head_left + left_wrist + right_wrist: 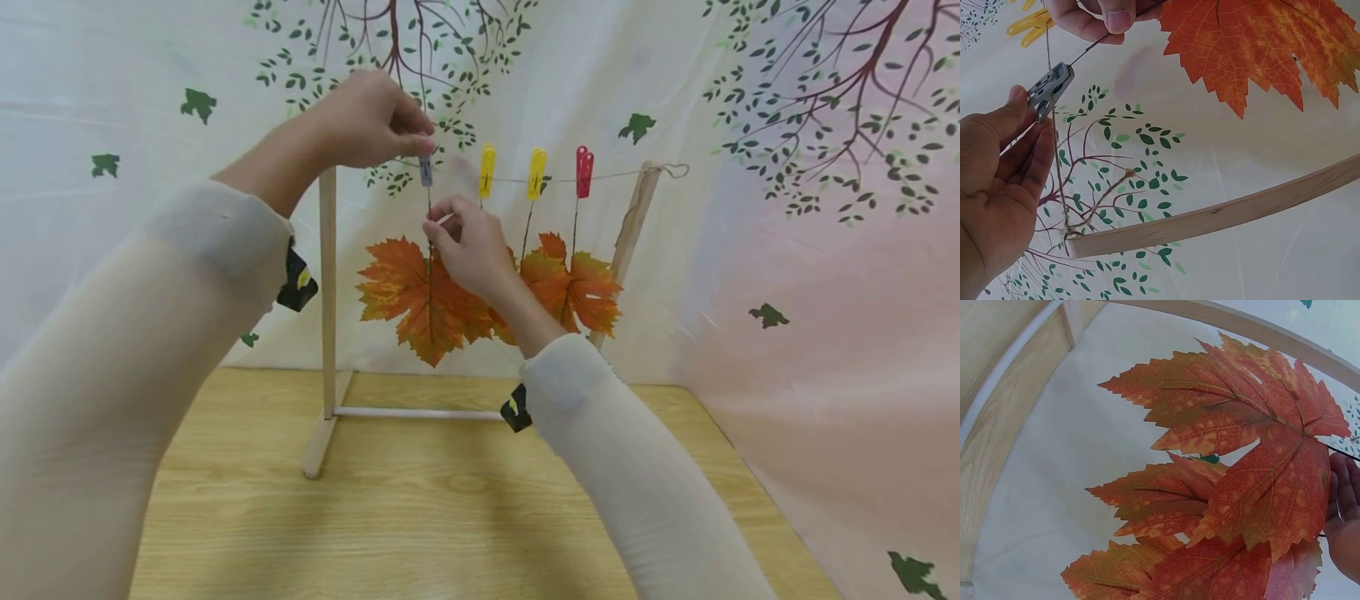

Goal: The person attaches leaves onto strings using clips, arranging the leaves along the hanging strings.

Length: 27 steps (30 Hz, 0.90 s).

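Observation:
My left hand (367,121) pinches the handle end of a grey clothespin (426,171) at the string (1055,140). Thumb on one side and fingers on the other hold it in the left wrist view. Below, my right hand (474,250) pinches the thin dark stem (1092,46) of an orange artificial maple leaf (401,292). The stem's upper end meets the clothespin's tip; how deep it sits inside is too small to tell. In the right wrist view, the right hand (1344,506) is partly hidden behind the leaves.
Two yellow clothespins (536,173) and a red one (583,172) hang along the string, with more orange leaves (592,292) beneath. A wooden frame post (328,292) stands at left, another (637,212) at right. A white crossbar (420,413) runs low above the wooden table (375,517).

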Each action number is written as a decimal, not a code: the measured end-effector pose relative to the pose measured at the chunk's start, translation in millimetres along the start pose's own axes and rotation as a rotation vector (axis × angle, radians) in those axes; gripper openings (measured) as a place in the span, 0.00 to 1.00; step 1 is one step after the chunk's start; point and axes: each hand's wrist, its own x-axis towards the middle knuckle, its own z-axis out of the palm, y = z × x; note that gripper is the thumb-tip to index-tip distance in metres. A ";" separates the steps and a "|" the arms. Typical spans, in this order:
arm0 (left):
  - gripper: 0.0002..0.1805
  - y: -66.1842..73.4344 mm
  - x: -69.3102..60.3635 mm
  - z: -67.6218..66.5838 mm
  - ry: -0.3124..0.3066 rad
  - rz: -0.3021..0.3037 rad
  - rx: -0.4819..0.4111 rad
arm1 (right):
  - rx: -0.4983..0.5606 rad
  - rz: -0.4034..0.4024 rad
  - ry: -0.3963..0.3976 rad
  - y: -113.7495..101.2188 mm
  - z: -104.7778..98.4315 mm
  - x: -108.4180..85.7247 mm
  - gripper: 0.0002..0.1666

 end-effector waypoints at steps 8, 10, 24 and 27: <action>0.22 -2.9 -2.2 1.7 0.013 0.004 -0.008 | 0.008 0.020 -0.011 2.3 -0.8 -1.7 0.09; 0.23 -3.9 -3.6 0.7 0.024 0.003 -0.010 | 0.007 0.014 -0.001 2.7 -1.5 -2.4 0.08; 0.20 -13.8 -52.4 10.7 0.236 0.102 -0.007 | 0.009 -0.143 0.038 2.5 -14.2 -23.1 0.09; 0.17 -19.8 -72.3 22.5 0.290 0.196 0.016 | -0.020 -0.185 0.042 3.9 -23.3 -37.0 0.09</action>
